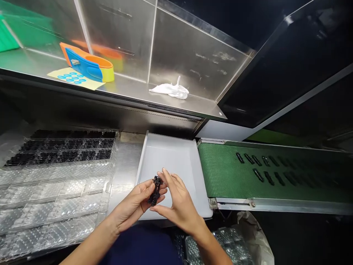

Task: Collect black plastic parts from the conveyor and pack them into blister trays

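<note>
Nearest the camera, dark blue cloth (143,246) lay below the forearms, with clear, textured plastic packaging (231,243) and a crumpled, pale bag (256,235) to its right. Just beyond, the left hand (132,206) pinched a small, slim black part with fine, jointed-looking detail (156,191) between its thumb and fingers, holding it steeply tilted above the near part of a shallow white tray (171,151). The right hand (182,209) was open beside the part, its fingers loosely spread and curved near the upper end and its thumb apart from them, near the lower end; whether they touched it could not be told. The step in hand seemed to be handling or looking over this one piece, and the next move called for a steady left pinch and light right fingertips, since the details looked delicate. To the left stood a clear plastic compartment tray (68,184), with dark pieces (60,145) in its farther rows; to the right, similar-looking black pieces (257,175) lay in two rows on a green conveyor belt (220,173). Farthest, a steel shelf (132,92) bore a blue, orange and yellow band (93,70), a pale yellow sheet of blue oval stickers (91,84) and a crumpled white item (173,91).
</note>
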Available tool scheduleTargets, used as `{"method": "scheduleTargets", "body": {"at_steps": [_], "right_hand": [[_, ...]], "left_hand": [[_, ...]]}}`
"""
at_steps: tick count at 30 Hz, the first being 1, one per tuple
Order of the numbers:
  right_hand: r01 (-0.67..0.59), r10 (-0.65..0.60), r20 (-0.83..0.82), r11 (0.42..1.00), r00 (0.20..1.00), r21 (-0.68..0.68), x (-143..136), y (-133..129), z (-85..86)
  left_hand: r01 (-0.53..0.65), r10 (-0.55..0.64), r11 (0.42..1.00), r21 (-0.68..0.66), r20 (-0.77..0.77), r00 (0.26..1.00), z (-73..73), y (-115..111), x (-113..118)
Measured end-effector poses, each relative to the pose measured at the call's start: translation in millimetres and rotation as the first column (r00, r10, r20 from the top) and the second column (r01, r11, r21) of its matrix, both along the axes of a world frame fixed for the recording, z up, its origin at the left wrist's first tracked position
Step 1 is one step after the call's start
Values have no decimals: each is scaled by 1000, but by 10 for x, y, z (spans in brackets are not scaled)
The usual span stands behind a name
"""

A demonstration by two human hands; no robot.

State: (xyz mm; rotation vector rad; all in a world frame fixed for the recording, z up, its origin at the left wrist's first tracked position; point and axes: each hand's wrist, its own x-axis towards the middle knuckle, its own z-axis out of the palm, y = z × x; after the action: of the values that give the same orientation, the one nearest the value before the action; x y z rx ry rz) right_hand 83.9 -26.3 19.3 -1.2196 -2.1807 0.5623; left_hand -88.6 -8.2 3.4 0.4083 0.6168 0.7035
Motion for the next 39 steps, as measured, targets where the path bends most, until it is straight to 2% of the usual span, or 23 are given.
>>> {"method": "scheduleTargets", "body": {"at_steps": [7,9,11,12,13,14,15,17,19,20,22,24,26,29,32,33,35,37,39], "right_hand": [[-14,19,92,998,996,-55,311,-40,40],[-45,53,98,995,994,-86,477,7,29],[-85,97,80,985,992,-148,765,156,-14],[-31,46,75,984,996,-178,972,269,-41],[81,-66,81,978,994,-194,1221,398,-68],[256,-240,98,946,966,-199,1507,535,-88],[463,-450,114,872,886,-160,1817,666,-99],[682,-674,106,726,731,-86,2438,876,-89],[780,-776,77,624,626,-57,2949,990,-51],[803,-801,59,593,596,-58,3131,1014,-30],[818,-820,14,570,572,-79,3314,1017,1],[798,-806,-42,591,591,-119,3238,980,-1],[738,-759,-106,650,642,-180,2913,901,-43],[553,-622,-202,774,757,-309,2110,664,-133],[267,-418,-327,869,848,-417,1311,348,-150],[215,-365,-344,890,865,-403,1114,257,-129],[197,-279,-273,936,921,-292,851,132,-60],[187,-199,-85,973,976,-132,730,84,22],[79,-77,60,996,995,-48,678,91,87]], "left_hand": [[171,-159,981,89,-128,979,-73,123,276],[227,-214,970,83,-144,966,-102,168,410],[244,-233,968,64,-152,961,-128,204,575],[239,-229,970,50,-154,961,-139,219,666],[227,-220,973,36,-152,964,-148,233,758],[212,-207,977,17,-143,968,-153,247,848],[192,-191,981,-6,-130,973,-154,262,934],[147,-153,987,-65,-106,982,-146,297,1082],[107,-119,987,-119,-99,988,-135,338,1189],[92,-106,987,-135,-100,989,-132,359,1227],[64,-79,989,-136,-107,991,-134,398,1278],[30,-42,994,-104,-112,993,-142,427,1301],[7,-13,999,-48,-121,993,-148,441,1303],[1,5,999,47,-137,991,-140,434,1257],[-2,20,991,131,-136,991,-119,409,1131],[-5,26,988,153,-134,991,-112,401,1068],[-8,35,985,175,-150,988,-101,388,913],[25,11,984,177,-198,980,-93,378,734],[105,-57,976,188,-241,969,-84,363,557]]}}
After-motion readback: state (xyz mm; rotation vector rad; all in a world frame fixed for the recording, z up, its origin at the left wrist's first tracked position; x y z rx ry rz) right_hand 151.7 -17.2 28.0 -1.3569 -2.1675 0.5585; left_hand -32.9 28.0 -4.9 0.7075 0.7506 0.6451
